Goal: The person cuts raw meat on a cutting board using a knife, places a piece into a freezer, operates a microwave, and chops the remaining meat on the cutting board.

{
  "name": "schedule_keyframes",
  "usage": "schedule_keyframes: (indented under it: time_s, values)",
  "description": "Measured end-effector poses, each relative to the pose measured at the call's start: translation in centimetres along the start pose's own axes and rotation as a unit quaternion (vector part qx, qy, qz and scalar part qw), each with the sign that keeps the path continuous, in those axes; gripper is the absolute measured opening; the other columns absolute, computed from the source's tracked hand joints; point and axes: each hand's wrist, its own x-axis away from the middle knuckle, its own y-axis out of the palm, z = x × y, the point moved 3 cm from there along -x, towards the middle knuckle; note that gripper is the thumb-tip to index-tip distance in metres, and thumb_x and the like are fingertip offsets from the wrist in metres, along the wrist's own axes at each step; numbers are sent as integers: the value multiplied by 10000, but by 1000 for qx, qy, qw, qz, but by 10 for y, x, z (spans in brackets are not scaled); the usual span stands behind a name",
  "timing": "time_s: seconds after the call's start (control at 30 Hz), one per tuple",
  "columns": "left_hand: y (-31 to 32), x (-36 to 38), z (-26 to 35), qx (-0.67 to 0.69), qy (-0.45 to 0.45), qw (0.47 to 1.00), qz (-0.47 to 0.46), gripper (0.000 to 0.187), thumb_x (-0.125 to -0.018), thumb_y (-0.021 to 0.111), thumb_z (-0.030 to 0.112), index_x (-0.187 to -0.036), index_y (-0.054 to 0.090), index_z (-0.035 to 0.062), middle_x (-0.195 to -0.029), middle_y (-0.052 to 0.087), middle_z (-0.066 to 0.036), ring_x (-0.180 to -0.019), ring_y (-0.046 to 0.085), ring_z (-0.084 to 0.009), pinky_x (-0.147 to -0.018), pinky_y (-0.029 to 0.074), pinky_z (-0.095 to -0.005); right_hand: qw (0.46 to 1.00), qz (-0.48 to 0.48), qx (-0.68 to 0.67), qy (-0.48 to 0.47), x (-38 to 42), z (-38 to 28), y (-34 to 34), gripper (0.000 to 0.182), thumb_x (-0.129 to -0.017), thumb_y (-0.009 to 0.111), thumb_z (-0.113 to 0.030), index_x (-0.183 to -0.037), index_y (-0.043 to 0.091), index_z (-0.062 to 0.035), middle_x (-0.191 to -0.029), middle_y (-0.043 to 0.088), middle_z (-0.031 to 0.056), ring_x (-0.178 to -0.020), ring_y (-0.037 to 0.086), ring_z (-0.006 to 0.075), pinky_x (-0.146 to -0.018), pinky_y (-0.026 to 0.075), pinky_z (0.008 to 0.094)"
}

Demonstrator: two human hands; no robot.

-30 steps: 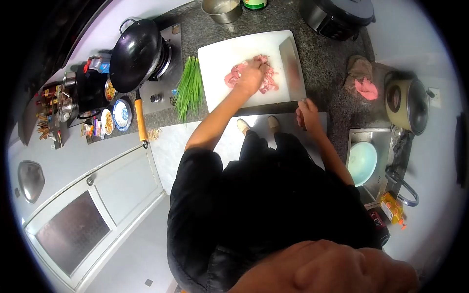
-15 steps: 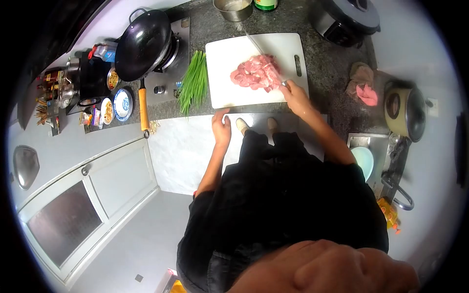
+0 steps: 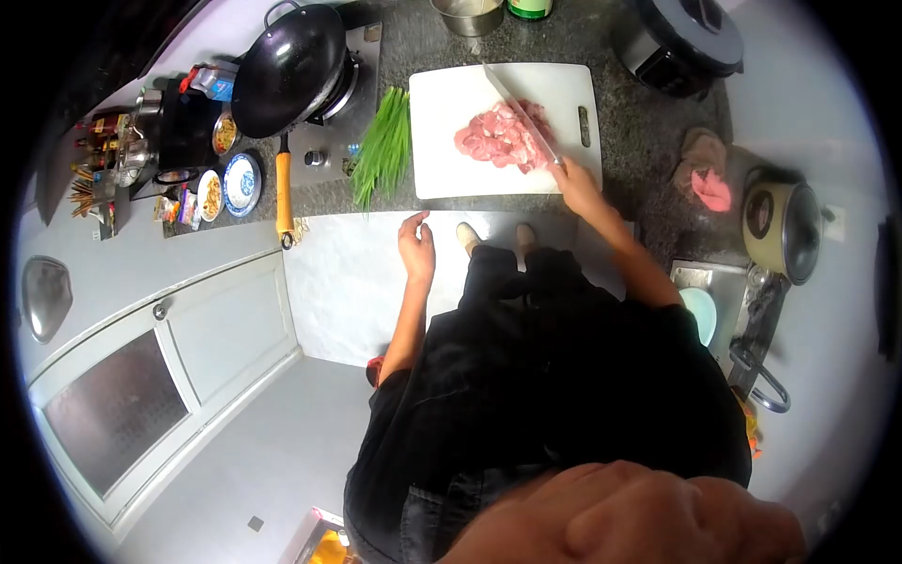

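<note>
My right hand is wrapped round the handle of a long knife, whose blade lies across a pile of sliced raw meat. The meat rests on a white cutting board with a slot near its right edge. Left of the board are long green chives. My left hand hangs in front of the counter edge, below the board, with its fingers loosely curled and apart, holding nothing.
A black wok with a wooden handle sits on the stove at the left, near bowls and a blue-patterned plate. At the back are a metal bowl and a cooker. Cloths, a pot and a sink stand right.
The knife blade has turned and now shows clearly over the meat. My left hand has moved slightly left. The whole view has shifted a little.
</note>
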Motion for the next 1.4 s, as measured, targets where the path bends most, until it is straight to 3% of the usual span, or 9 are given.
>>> schedule_keyframes:
  time_s: [0.37,0.43,0.53,0.67,0.73,0.93,1.03,1.13,1.4]
  values:
    - [-13,1,-13,-33,-21,999,17,230,-860,543,-14,-1039,685,10,-1049,678,-154,-1018,613,-314,-931,466,-387,996,6,84,-26,5,-13,-25,367,-973,529,-336,-1008,571,27,-833,611,232,-771,599,375,-716,456,410]
    - [-18,1,-11,-30,-12,999,18,233,-863,542,-12,-1044,686,14,-1047,679,-152,-1024,612,-312,-933,465,-389,998,-22,-19,50,19,-40,-39,368,-977,523,-342,-1001,577,21,-802,597,218,-736,580,346,-710,452,398]
    - [-21,3,-12,-12,-31,999,29,233,-862,543,-14,-1043,687,15,-1046,679,-153,-1023,612,-312,-933,465,-392,1000,14,1,22,17,-12,-30,379,-982,513,-352,-985,571,22,-776,587,205,-715,572,318,-697,450,393]
    - [-24,3,-25,-68,-2,998,14,223,-916,535,38,-1083,682,28,-1080,689,-126,-967,633,-225,-830,482,-341,999,27,22,1,8,-4,-30,368,-979,523,-339,-964,561,27,-752,587,194,-691,570,328,-676,447,408]
    - [-27,4,-20,-57,8,998,24,222,-915,537,38,-1084,681,29,-1076,691,-126,-968,633,-223,-833,481,-342,996,-5,-57,63,25,-33,-41,375,-978,521,-345,-953,554,27,-758,599,202,-704,580,370,-676,445,426]
    - [-25,1,-14,-45,-36,998,20,236,-858,547,-14,-1043,691,15,-1044,678,-158,-1016,614,-310,-915,471,-389,996,24,83,-33,7,-1,-19,414,-983,496,-378,-982,567,29,-815,619,241,-781,606,399,-724,457,431]
    - [-25,1,-14,-39,-17,999,20,235,-858,544,-11,-1041,690,11,-1040,678,-161,-1018,614,-310,-914,471,-391,998,-23,-1,63,34,-49,-41,449,-981,497,-388,-1017,578,52,-913,635,282,-910,625,427,-790,470,449]
    - [-24,3,-17,-49,-26,998,16,236,-855,545,-12,-1040,690,10,-1030,679,-164,-1010,615,-310,-912,472,-392,998,6,48,33,16,10,-11,442,-981,499,-387,-1010,573,47,-902,629,279,-894,626,420,-787,467,450]
    - [-24,8,-24,-41,-24,999,26,232,-854,541,-13,-1027,695,10,-1020,679,-168,-980,624,-320,-911,475,-396,999,33,-18,25,27,0,-17,388,-982,509,-357,-1034,584,20,-804,618,226,-751,600,399,-700,473,425]
